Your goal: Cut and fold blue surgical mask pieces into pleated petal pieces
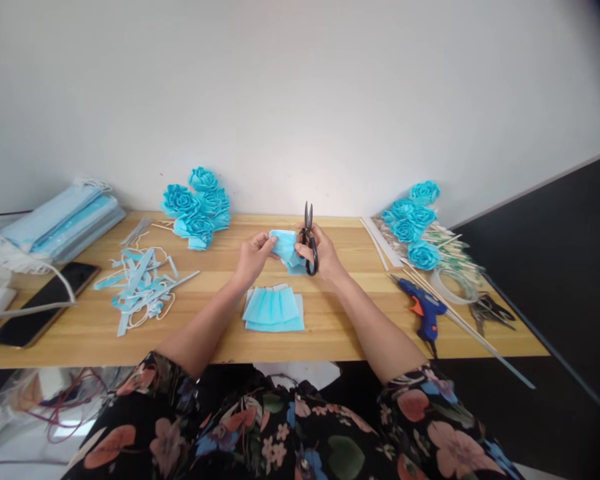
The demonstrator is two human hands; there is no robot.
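Note:
Above the middle of the table, my left hand (253, 256) is closed, pinching a folded light-blue face mask piece (285, 245) by its left edge. My right hand (329, 257) grips black-handled scissors (308, 220) with the blades pointing up and away from me. Its fingers also touch the right side of the same piece. Nearer to me, between my forearms, more cut mask pieces (274, 311) lie in a small overlapping pile, blue side up with white edges showing. Another bit of blue material shows just below the held piece, partly hidden.
Left: whole face masks (63, 220), a phone (45, 303), a white cable and cut mask strips (143, 287). Blue flowers (200, 207) stand at the back left; others (410, 220) lie at the back right. A glue gun (423, 307), sticks, a tape roll (455, 287) and a dark cutting tool (493, 311) lie right.

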